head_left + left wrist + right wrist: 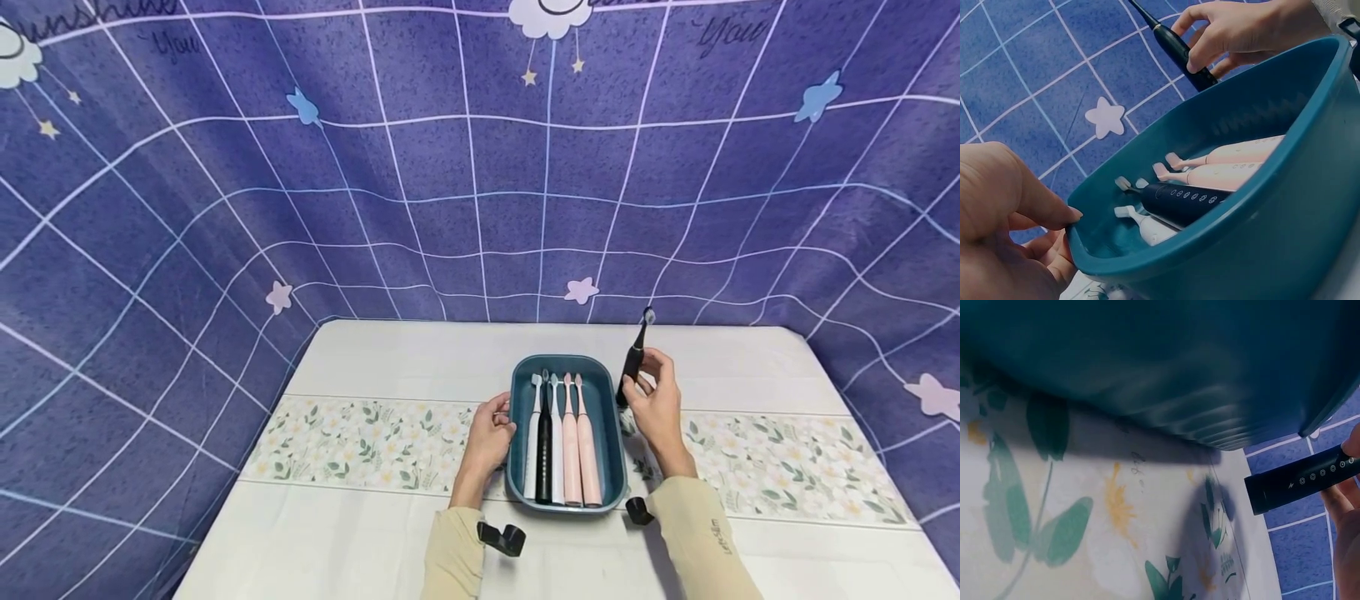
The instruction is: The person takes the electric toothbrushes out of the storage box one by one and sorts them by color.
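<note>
My right hand (657, 406) pinches a black electric toothbrush (633, 364) between thumb and fingers, brush head up, by the right rim of a teal plastic bin (514, 467). The right wrist view shows the base of its handle (1300, 478), with a row of small icons, beyond the bin's wall. My left hand (1007, 219) grips the bin's rim at the left side, thumb at the edge and fingers below. Inside the bin, side by side with heads away from me, lie a white toothbrush (532, 450), a black one (546, 454), another white one (557, 454) and two pink ones (572, 458).
The bin stands on a white table (345, 533) crossed by a floral band (360, 442). A purple-blue curtain with a grid pattern (420, 225) hangs behind the table and along both sides. Black straps with cameras (502, 539) sit on both wrists.
</note>
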Demonstrator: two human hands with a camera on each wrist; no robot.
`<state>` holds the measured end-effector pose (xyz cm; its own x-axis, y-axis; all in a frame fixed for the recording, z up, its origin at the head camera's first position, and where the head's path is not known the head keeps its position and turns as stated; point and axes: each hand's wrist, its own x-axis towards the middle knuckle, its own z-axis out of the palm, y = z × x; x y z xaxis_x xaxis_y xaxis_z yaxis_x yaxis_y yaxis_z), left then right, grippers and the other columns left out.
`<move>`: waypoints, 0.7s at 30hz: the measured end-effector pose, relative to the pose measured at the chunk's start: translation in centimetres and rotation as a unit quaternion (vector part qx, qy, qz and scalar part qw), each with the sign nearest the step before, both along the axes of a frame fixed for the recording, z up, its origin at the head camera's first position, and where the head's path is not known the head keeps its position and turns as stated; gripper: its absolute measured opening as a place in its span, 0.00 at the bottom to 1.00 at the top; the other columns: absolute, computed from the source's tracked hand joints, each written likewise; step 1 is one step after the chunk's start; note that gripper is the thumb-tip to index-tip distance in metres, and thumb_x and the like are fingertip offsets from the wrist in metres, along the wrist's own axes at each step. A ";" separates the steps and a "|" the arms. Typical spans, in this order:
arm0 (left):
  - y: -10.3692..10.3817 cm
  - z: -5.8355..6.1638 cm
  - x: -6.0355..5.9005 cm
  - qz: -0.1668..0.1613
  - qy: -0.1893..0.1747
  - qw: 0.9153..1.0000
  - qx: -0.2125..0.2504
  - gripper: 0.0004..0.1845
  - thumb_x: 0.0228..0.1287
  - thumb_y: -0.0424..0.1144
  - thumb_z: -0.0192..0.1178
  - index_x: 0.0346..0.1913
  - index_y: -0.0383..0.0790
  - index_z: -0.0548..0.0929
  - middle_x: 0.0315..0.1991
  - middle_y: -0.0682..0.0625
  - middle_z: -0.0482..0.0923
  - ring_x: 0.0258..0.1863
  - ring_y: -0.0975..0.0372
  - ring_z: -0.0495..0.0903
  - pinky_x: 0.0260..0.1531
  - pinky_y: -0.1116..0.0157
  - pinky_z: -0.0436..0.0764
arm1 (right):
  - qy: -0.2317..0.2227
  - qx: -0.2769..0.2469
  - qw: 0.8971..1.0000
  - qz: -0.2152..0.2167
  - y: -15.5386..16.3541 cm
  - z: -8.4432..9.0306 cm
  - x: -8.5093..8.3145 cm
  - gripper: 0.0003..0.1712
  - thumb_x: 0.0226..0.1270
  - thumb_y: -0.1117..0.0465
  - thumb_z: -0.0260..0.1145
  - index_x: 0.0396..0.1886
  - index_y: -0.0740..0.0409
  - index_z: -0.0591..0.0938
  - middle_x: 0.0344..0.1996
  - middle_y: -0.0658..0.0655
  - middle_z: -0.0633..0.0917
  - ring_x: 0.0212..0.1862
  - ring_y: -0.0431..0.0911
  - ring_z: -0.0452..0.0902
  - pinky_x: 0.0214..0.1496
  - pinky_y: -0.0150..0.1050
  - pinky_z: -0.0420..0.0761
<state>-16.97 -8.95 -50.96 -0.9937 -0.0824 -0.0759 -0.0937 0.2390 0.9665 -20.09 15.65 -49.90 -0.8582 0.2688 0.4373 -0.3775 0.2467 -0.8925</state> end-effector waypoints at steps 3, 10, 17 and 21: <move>0.1 0.1 0.0 0.001 0.000 1.000 0.000 0.28 0.58 0.21 0.52 0.64 0.32 0.71 0.50 0.39 0.69 0.40 0.59 0.68 0.38 0.68 0.70 | 0.003 -0.003 1.000 0.003 0.1 -0.2 -0.2 0.32 0.53 0.84 0.58 0.60 0.74 0.66 0.50 0.69 0.75 0.50 0.47 0.74 0.53 0.28 0.77; 0.0 -0.2 -0.1 0.004 0.001 1.000 0.001 0.28 0.57 0.21 0.52 0.64 0.33 0.72 0.51 0.39 0.70 0.40 0.59 0.68 0.38 0.68 0.70 | 0.006 0.000 1.000 0.001 0.2 -0.6 -0.5 0.31 0.52 0.85 0.58 0.59 0.76 0.65 0.49 0.72 0.75 0.50 0.50 0.73 0.53 0.29 0.77; 0.0 -0.2 0.0 0.004 -0.004 1.000 0.003 0.28 0.57 0.21 0.52 0.64 0.33 0.72 0.51 0.38 0.69 0.39 0.60 0.67 0.37 0.70 0.69 | 0.013 0.021 1.000 -0.008 0.2 -1.0 -0.6 0.30 0.51 0.85 0.59 0.57 0.77 0.66 0.47 0.72 0.76 0.48 0.43 0.74 0.52 0.26 0.76; 0.1 -0.1 0.1 0.006 -0.004 1.000 0.003 0.28 0.57 0.20 0.52 0.64 0.33 0.72 0.50 0.39 0.69 0.39 0.60 0.68 0.36 0.70 0.69 | 0.018 0.022 1.000 -0.009 0.1 -1.1 -0.6 0.30 0.50 0.85 0.59 0.57 0.78 0.66 0.46 0.73 0.76 0.48 0.43 0.74 0.52 0.27 0.77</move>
<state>-16.91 -8.90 -51.02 -0.9920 -0.0946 -0.0840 -0.1039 0.2312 0.9673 -20.73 15.80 -51.05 -0.8364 0.2641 0.4804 -0.4047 0.2937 -0.8660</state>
